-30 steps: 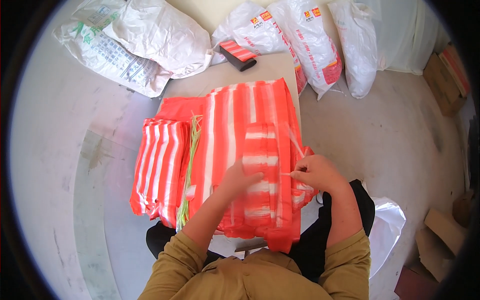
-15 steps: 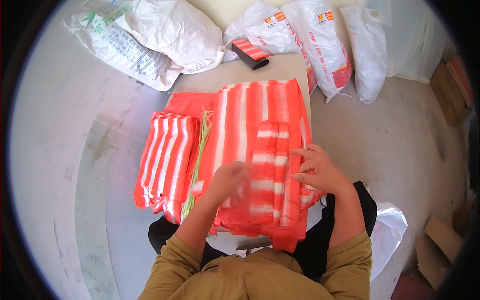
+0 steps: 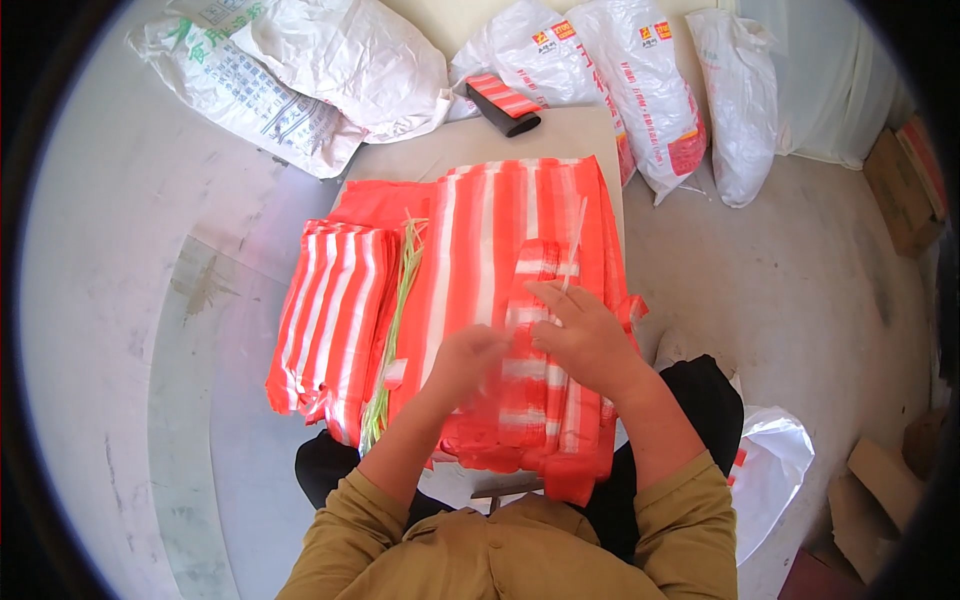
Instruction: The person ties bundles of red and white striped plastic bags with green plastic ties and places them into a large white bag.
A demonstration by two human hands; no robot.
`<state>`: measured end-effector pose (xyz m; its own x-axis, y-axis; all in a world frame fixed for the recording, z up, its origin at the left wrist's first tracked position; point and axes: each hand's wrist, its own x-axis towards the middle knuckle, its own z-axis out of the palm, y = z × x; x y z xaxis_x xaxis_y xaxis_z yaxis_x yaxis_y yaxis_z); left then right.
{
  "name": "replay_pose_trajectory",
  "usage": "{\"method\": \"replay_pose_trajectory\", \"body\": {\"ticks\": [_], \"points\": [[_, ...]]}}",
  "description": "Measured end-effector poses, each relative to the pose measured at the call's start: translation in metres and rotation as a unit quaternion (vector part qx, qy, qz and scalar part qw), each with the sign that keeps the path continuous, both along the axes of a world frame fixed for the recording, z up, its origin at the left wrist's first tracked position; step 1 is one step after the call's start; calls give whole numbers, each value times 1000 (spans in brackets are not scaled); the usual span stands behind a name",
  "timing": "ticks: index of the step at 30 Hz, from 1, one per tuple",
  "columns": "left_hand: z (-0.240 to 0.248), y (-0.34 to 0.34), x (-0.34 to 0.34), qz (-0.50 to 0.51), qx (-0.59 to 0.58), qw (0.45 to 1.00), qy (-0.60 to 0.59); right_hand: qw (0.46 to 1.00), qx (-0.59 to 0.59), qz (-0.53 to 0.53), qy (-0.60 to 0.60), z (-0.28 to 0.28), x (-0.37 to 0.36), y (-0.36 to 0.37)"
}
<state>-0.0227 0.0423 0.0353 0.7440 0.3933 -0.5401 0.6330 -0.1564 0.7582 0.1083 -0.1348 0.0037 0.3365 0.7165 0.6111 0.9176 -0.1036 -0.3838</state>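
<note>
We see the fingers of the right hand (image 3: 585, 335) pinched together on a thin pale strip (image 3: 573, 250), which runs up and away from the hand across a folded bundle of bags (image 3: 535, 370). The palm of that hand lies on the bundle. The left hand (image 3: 470, 362) is blurred, so we cannot tell whether its fingers are apart or together; it rests on the left edge of the same bundle.

The bundle is narrow, striped orange and white, and lies lengthwise on top of a wide stack of orange and white striped bags (image 3: 480, 230), near the stack's right side. The stack covers most of the pale bench (image 3: 560, 135) and hangs over the bench's near edge at our lap.

Just left of the stack, touching it, lies a bunch of pale green ties (image 3: 398, 300), stretched along the stack's left edge. Left of the ties sits a smaller pile of striped bags (image 3: 325, 320).

Beyond the stack, at the bench's far edge, a striped roll (image 3: 503, 100) rests on a black object. Large white sacks (image 3: 620, 70) lean on the floor behind the bench, and a cardboard box (image 3: 900, 185) stands well to the right of the stack.
</note>
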Motion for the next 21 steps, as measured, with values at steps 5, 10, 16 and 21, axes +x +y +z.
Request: {"method": "replay_pose_trajectory", "body": {"ticks": [5, 10, 16, 21], "points": [[-31, 5, -3, -106, 54, 956, -269, 995, 75, 60, 31, 3, -4, 16], [-33, 1, -4, -126, 67, 961, -235, 995, 47, 53, 74, -4, -1, 17], [-43, 2, -2, -155, 11, 956, -247, 989, 54, 86, 107, -5, 1, 21], [-37, -3, -1, -104, -94, 964, -225, 988, 30, 91, 124, 0, -1, 22]]}}
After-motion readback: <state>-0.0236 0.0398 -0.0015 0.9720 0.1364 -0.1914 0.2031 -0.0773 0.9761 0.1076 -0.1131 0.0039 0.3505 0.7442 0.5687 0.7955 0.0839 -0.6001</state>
